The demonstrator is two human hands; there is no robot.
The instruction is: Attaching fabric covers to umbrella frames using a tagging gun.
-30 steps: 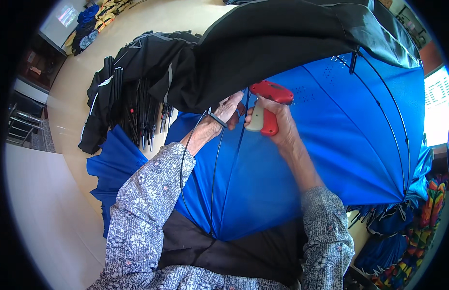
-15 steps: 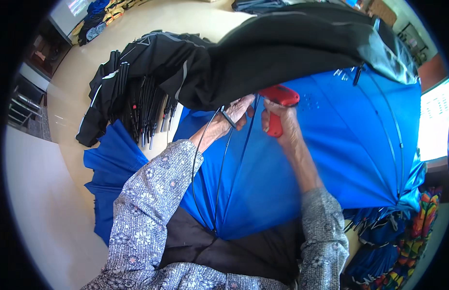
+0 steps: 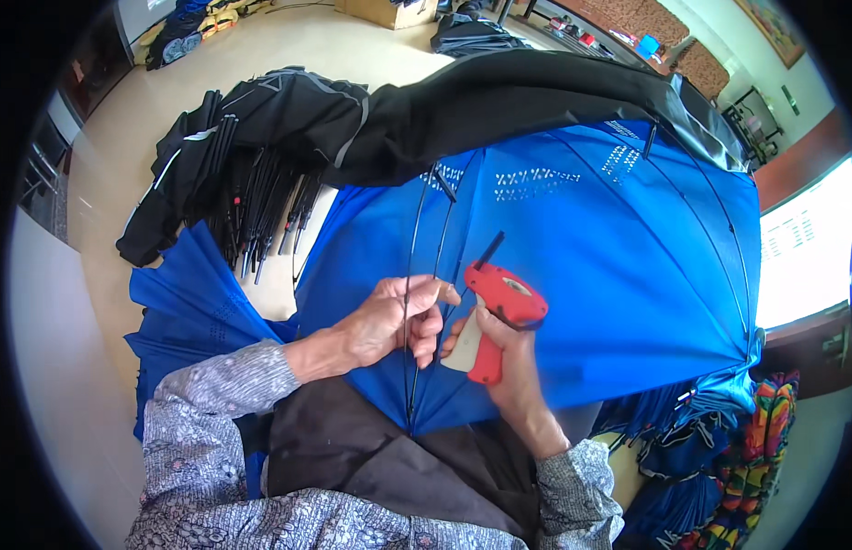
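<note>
A blue umbrella canopy (image 3: 619, 284) is spread across my lap with its inner side and thin dark ribs (image 3: 415, 240) facing me. My left hand (image 3: 394, 321) has its fingers curled around a rib near the lower left of the canopy, and another rib crosses in front of it. My right hand (image 3: 510, 357) grips a red tagging gun (image 3: 513, 301) with a pale trigger. The gun's dark tip points up, just right of the left fingers. Black cloth with grey edging (image 3: 499, 92) drapes over the far rim of the canopy.
Folded black umbrellas (image 3: 261, 206) lie in a pile at the left, beside loose blue folds (image 3: 201, 302). Blue bundles (image 3: 683, 477) and multicoloured ones (image 3: 765, 440) are heaped at the lower right. Farther off stands a cardboard box (image 3: 389, 11) on the floor.
Both hands have come down and nearer from the far rim of the canopy. The tagging gun moved with the right hand, its tip now visible. The black cloth sits lower and farther back.
</note>
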